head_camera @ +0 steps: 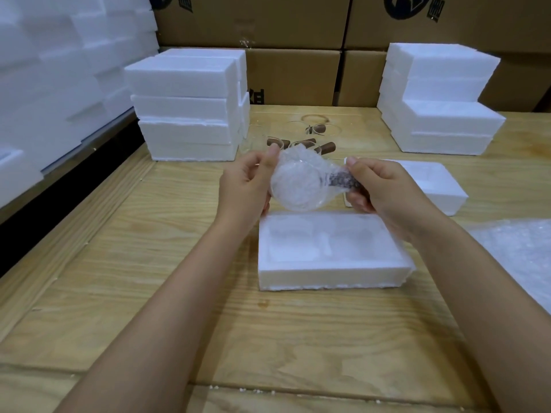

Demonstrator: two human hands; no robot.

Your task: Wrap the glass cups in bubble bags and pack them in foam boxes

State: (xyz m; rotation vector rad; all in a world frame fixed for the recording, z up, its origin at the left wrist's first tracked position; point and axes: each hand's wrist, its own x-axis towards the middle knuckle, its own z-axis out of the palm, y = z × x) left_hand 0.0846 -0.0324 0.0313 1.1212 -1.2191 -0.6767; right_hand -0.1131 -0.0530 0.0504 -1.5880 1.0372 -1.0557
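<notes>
Bubble-wrap bag [293, 162] covered the glass cup [298, 190] we held near the open foam box [331, 271]; our left hand [244, 186] gripped its bowl, our right hand [384, 189] pinched its dark handle.

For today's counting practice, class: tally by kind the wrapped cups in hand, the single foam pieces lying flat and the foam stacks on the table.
Wrapped cup: 1
Single foam pieces: 2
Foam stacks: 2
Bare cups behind: too blurred to count
Total counted: 5
</notes>
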